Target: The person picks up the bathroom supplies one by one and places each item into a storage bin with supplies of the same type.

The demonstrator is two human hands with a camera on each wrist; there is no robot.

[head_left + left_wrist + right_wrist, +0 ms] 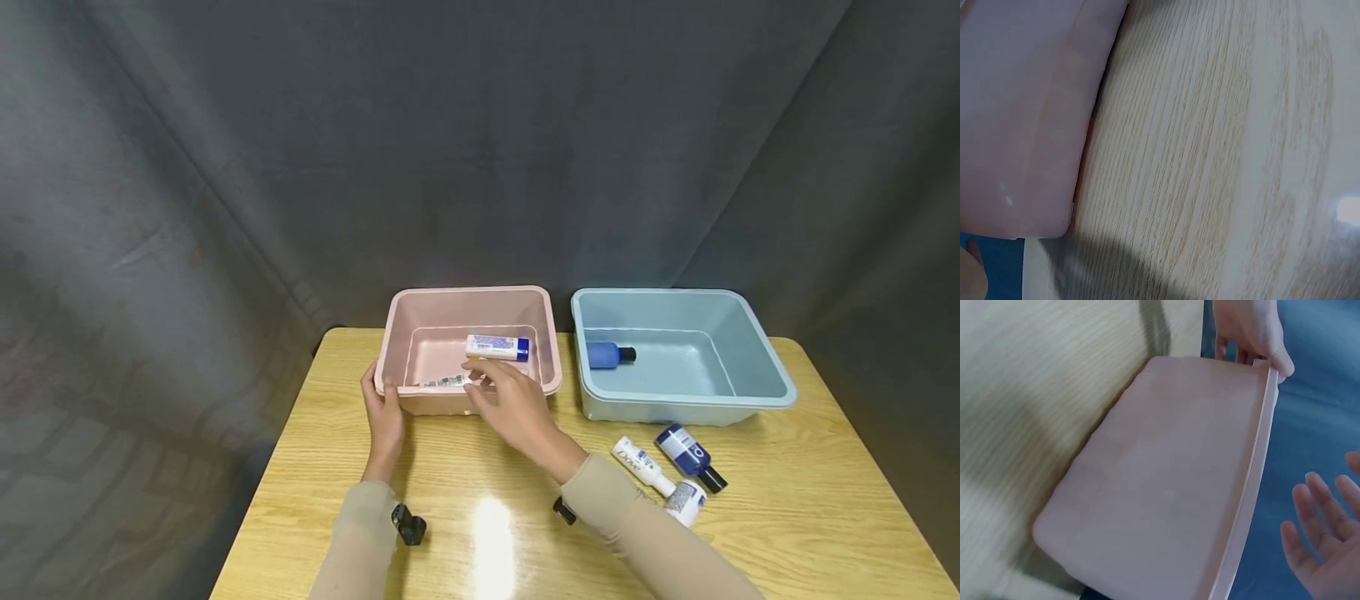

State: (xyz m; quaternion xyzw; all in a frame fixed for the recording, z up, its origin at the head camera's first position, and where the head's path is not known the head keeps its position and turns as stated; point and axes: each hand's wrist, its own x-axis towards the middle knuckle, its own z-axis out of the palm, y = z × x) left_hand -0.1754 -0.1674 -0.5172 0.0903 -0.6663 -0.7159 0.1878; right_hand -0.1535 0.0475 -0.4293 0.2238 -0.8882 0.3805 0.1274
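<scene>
At the left front corner of the pink bin [472,403], my left hand [386,425] grips the rim, thumb over the edge and fingers along the outer side. The right wrist view also shows this left hand [1252,331] on the rim. My right hand [517,408] is over the bin's front edge, fingers spread and loosely bent, with nothing in them. Inside the bin lies a white tube with a blue cap [495,347], just beyond my right fingertips. A white item with small print [447,381] lies behind the front rim, partly hidden by rim and hand.
To the right stands a light blue bin [675,406] holding a blue bottle with a black cap [606,355]. In front of it on the wooden table [810,483] lie a white Dove bottle [637,460], a dark blue bottle [686,450] and a white container [686,502]. A dark curtain [480,167] hangs behind.
</scene>
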